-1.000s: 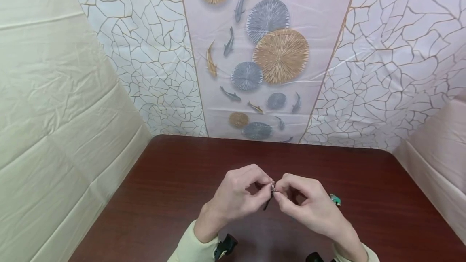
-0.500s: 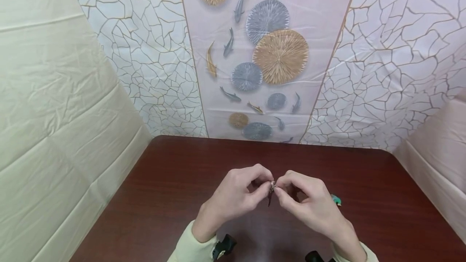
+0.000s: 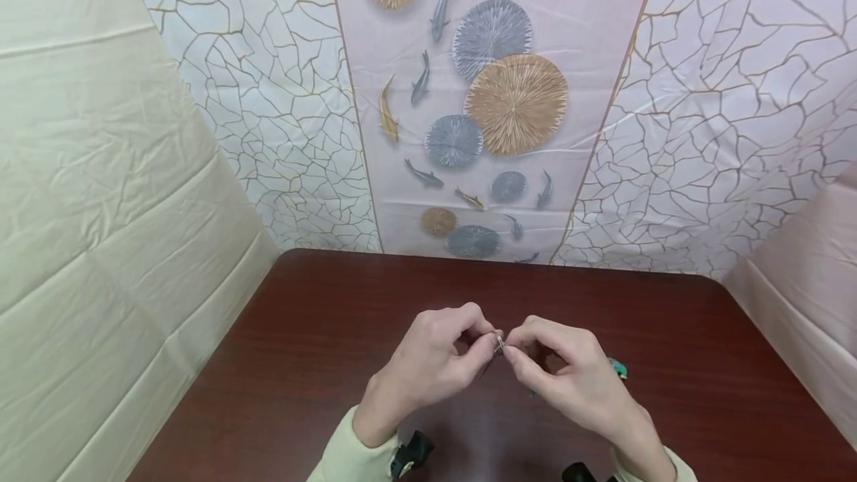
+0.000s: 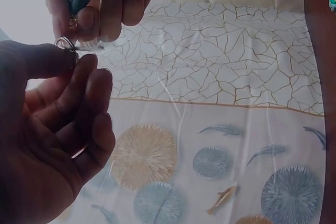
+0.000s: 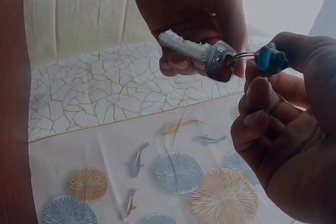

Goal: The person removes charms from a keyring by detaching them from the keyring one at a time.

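Above the table, both hands meet at a metal key ring. My left hand pinches the ring between thumb and index finger. A key hangs on the ring by its head, and its blade points away from my right hand in the right wrist view. My right hand pinches the other side, where a small blue-teal figurine charm is attached. This charm also shows in the left wrist view, against the right fingers. Fingertips partly hide where ring and charm join.
A small green object lies on the dark red-brown table, just beyond my right hand. Patterned cloth hangs behind the table, and plain pale cloth stands along its left side.
Both hands stay nearly in place, with slight finger shifts. The ring has turned between the fingertips, and the dark piece dangling beneath has swung and now shows less.
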`<state>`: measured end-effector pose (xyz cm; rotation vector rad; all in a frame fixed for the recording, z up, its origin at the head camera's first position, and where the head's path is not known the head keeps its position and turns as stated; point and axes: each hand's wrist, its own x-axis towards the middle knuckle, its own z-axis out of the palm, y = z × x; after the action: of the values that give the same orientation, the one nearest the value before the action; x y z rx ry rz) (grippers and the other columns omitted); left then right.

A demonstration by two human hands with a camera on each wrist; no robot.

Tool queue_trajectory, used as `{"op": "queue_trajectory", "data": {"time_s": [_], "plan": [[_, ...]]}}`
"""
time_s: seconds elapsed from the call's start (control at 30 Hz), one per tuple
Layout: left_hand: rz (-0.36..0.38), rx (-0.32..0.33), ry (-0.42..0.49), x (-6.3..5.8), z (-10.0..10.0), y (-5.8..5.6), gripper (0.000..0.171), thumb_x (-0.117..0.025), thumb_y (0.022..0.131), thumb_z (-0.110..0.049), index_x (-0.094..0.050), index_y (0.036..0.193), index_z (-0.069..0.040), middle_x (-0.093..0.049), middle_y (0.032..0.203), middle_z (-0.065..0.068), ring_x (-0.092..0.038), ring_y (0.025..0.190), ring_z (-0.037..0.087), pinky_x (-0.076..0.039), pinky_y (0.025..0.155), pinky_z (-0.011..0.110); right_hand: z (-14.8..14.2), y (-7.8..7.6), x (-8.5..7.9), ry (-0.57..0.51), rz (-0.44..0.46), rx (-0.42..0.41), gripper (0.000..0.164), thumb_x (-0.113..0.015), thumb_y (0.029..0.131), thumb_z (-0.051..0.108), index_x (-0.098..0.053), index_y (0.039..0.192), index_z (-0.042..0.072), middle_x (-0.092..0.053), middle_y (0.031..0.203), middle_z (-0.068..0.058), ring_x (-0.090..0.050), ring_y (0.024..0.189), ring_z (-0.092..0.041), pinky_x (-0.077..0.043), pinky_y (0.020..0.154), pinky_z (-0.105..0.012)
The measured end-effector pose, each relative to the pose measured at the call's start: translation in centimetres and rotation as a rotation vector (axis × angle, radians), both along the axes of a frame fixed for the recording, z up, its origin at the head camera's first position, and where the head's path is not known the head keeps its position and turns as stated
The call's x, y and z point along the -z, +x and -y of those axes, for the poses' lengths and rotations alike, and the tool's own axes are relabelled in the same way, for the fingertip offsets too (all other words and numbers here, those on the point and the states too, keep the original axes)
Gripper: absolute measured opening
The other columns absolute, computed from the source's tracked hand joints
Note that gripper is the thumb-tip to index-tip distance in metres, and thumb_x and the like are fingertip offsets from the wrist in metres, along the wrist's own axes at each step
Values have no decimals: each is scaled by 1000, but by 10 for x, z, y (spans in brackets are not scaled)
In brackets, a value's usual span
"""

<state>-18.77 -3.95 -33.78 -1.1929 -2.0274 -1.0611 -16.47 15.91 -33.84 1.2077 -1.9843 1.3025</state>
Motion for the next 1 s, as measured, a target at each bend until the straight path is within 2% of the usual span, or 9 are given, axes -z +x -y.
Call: {"op": "queue_trajectory", "data": {"time_s": [0.1,0.23,0.37,0.47,0.63,0.8,0.9,1.0], "plan": [[-41,6,-19,0,-2,-1,13,-64,87,-2,-64,89,-15,-64,73,-9,-54,65,-5,-43,63,4,-1,0,-1,-7,-15,-16,41,-65,73,-23,-63,90,14,-50,69,7,-45,56,1,-34,45,-10],[-148,-41,-50,-1,-2,0,9,-68,88,-7,-65,92,-15,-64,80,-10,-58,71,-1,-43,69,8,-2,0,-2,-16,-43,-10,41,-64,71,-23,-63,89,13,-50,68,7,-44,56,1,-32,44,-10],[-195,-79,-55,-2,-2,2,9,-71,86,-9,-67,89,-16,-65,80,-11,-58,70,0,-42,69,12,-4,1,-3,-16,-45,0,41,-65,70,-23,-63,89,14,-49,67,7,-42,55,1,-31,43,-10],[-198,-91,-45,-2,-3,2,10,-72,84,-8,-67,86,-17,-66,78,-11,-58,68,-1,-42,68,12,-4,1,-3,-20,-40,-9,41,-65,71,-23,-63,89,14,-49,67,7,-42,55,1,-30,43,-10],[-149,-96,-18,-2,-2,3,13,-69,83,-7,-63,80,-18,-63,71,-13,-54,64,-4,-41,68,11,-3,1,-4,-23,-28,-30,41,-65,72,-23,-64,90,13,-49,67,6,-43,55,0,-31,43,-11],[-111,-80,-7,-2,-2,3,14,-68,84,-6,-63,83,-19,-61,72,-13,-53,66,-4,-41,68,9,-2,2,-4,-24,-38,-25,40,-65,72,-23,-63,90,13,-49,67,7,-43,55,1,-31,43,-10],[-121,-64,-12,-2,-2,3,13,-67,85,-5,-64,88,-17,-62,78,-11,-55,70,-2,-42,70,8,-2,2,-5,-25,-43,-17,40,-65,71,-23,-63,89,13,-49,67,7,-43,55,1,-31,44,-10],[-164,-65,-21,-3,-3,3,13,-69,85,-5,-65,91,-16,-61,81,-10,-57,72,1,-43,71,10,-2,1,-5,-25,-46,-19,40,-65,71,-23,-63,89,13,-49,67,7,-42,55,1,-30,43,-10]]}}
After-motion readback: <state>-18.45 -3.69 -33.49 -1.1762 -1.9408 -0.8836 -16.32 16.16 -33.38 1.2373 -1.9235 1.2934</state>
